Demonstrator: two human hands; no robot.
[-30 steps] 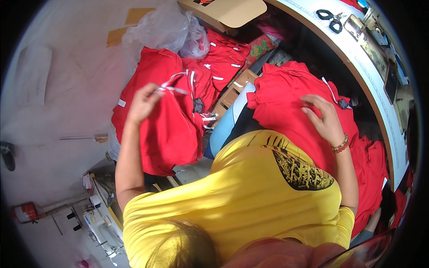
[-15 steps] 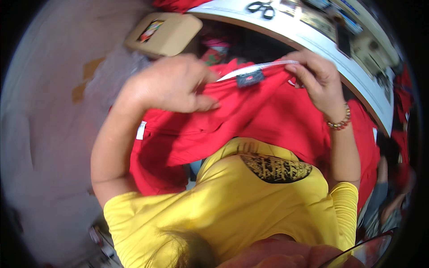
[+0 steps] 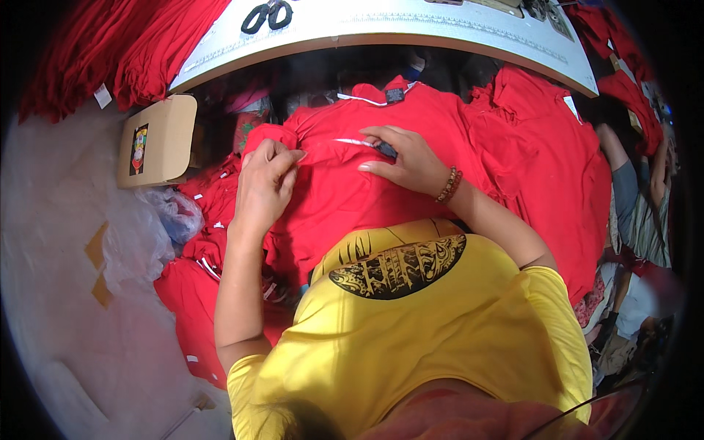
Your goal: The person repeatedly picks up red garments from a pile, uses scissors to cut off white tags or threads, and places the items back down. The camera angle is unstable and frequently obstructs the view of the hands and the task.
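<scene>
A red shirt (image 3: 352, 180) lies across my lap, its neckline edged with white tape (image 3: 350, 141). My left hand (image 3: 265, 183) is closed at the left end of that neckline, fingertips pinched together on the cloth. At the other end, the thumb and fingers of my right hand (image 3: 407, 160) grip the collar beside a small dark neck label (image 3: 385, 149), which they partly cover. Just beyond lies another red shirt (image 3: 433, 110), also with white neck tape and a dark label (image 3: 394, 95).
A white table (image 3: 411, 26) with black-handled scissors (image 3: 267, 16) spans the far side. Red garments (image 3: 139, 51) are heaped at the far left. An open cardboard box (image 3: 160, 139) and clear plastic bag (image 3: 176, 213) sit left. Another person's arm (image 3: 616, 154) shows at right.
The neckline has been lowered toward my lap, and my hands have moved nearer each other. The view has swung, bringing the heap of red garments at the left into sight.
</scene>
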